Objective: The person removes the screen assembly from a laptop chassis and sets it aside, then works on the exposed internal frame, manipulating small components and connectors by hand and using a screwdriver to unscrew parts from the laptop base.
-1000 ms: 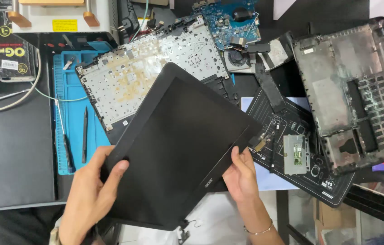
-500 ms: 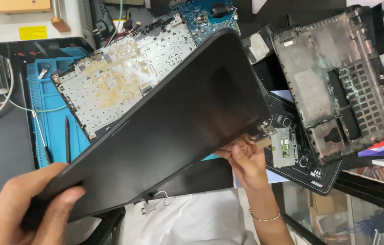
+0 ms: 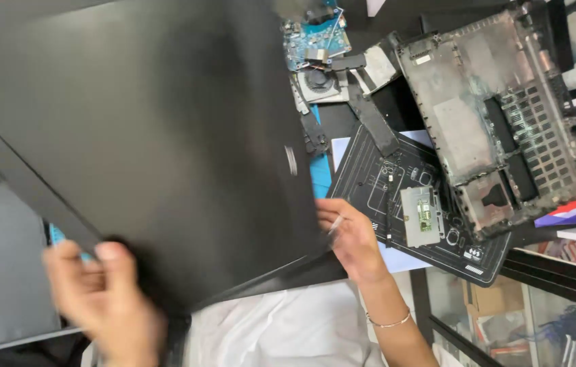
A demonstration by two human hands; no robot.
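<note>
Big black laptop lid (image 3: 152,136) raised close to camera, tilted, covering most of workbench. Left hand (image 3: 101,299), blurred, fingers curled round lid's lower edge. Right hand (image 3: 349,238) grips lid's lower right corner, fingers closed on edge. Behind: dark work mat (image 3: 369,183) with small green board (image 3: 420,216), grey laptop base (image 3: 499,129) at right, blue circuit board (image 3: 315,37), fan (image 3: 318,78). Glass-fronted shelf (image 3: 505,306) below bench edge.
</note>
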